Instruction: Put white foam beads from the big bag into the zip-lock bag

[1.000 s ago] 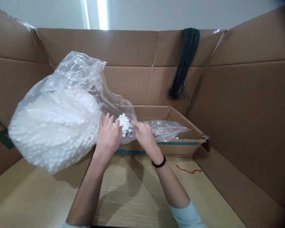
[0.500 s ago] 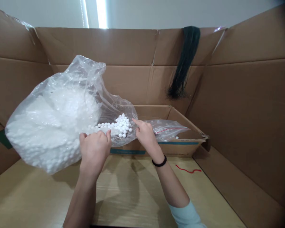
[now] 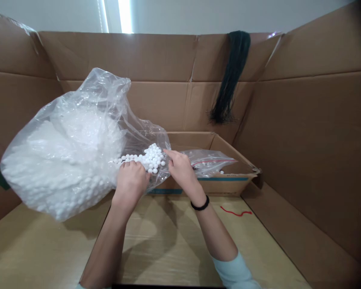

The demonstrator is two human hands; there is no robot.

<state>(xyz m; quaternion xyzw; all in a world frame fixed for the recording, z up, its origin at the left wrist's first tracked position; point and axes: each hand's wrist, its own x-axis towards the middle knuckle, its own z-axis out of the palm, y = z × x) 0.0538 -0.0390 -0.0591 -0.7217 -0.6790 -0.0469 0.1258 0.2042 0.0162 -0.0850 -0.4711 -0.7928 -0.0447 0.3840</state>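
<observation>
Head view, nearest: your bare forearms rise from the bottom edge of the frame, with a pale sleeve (image 3: 236,271) at lower right.
Table (image 3: 144,241): light wood, across the bottom of the frame.
Red string (image 3: 236,213): on the table, lower right.
Black band (image 3: 200,203): around your right wrist.
Left hand (image 3: 131,180): your fingers are curled against the big clear bag (image 3: 102,88), left of centre; you cannot tell from this angle whether they pinch the plastic.
Right hand (image 3: 182,168): your index finger points left at the bag's edge, at centre; whether your thumb and fingers grip any plastic, you cannot tell.
White balls (image 3: 153,156): a small cluster between your hands, seen through the plastic; the large mass fills the bag at left.
Zip bag (image 3: 210,162): clear with a red line, right of your right hand, over the box.
Box (image 3: 225,186): open cardboard, behind your hands, right of centre.
Dark green strands (image 3: 233,72): draped over the cardboard wall (image 3: 123,56), upper right.
</observation>
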